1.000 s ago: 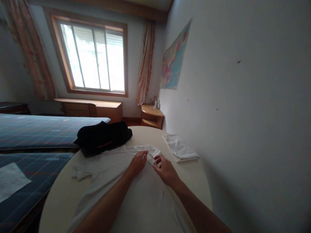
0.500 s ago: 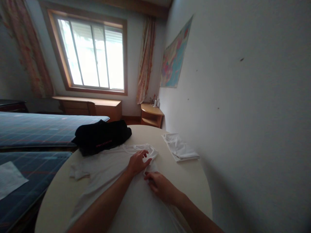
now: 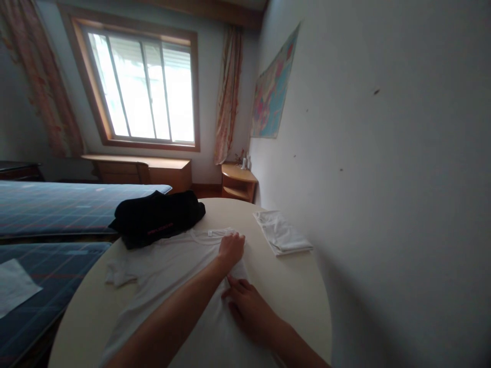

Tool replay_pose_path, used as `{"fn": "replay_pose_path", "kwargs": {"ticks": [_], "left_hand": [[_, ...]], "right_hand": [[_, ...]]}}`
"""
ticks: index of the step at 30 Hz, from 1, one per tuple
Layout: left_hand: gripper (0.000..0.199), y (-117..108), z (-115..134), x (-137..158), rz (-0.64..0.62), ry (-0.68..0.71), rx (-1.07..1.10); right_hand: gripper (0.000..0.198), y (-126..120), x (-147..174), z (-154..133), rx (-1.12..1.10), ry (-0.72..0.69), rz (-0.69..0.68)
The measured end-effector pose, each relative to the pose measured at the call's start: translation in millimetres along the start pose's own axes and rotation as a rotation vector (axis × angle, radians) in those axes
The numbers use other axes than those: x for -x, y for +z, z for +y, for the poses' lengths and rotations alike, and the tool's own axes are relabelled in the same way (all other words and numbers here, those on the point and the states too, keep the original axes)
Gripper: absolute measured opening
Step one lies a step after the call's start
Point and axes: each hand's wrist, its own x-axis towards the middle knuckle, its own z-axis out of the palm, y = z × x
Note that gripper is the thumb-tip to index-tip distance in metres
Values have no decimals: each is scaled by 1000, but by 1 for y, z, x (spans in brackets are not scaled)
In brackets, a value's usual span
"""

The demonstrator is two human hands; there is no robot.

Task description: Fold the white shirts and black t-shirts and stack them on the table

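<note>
A white T-shirt (image 3: 172, 276) lies spread on the round table, its neckline towards the far side and one sleeve out to the left. My left hand (image 3: 232, 247) is closed on the shirt's right shoulder, beside the collar; its fingertips are partly hidden. Nearer to me, my right hand (image 3: 249, 309) rests on the shirt's right side with its fingers stretched out and slightly apart. Both forearms cover part of the shirt's body.
Black folded clothing (image 3: 159, 217) sits at the table's far left. A folded white garment (image 3: 284, 234) lies at the right, near the wall. The cream tabletop (image 3: 88, 301) borders blue plaid mattresses (image 3: 76, 204) on the left, where a white sheet (image 3: 17, 286) lies.
My left hand has moved slightly right and its spread fingers have closed on the shirt's shoulder. My right hand has shifted a little, its fingers now straighter on the fabric.
</note>
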Motion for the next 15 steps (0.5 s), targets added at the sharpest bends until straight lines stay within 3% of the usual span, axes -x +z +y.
{"fn": "replay_pose_path", "kwargs": {"ticks": [7,15], "left_hand": [[24,-1,-9,1,6,-118,54],[17,-3,-39,-4,105,-320,303]], "right_hand": [[46,-9,17,-3,-50,-11,-16],[39,-7,22,-12,263,205,37]]}}
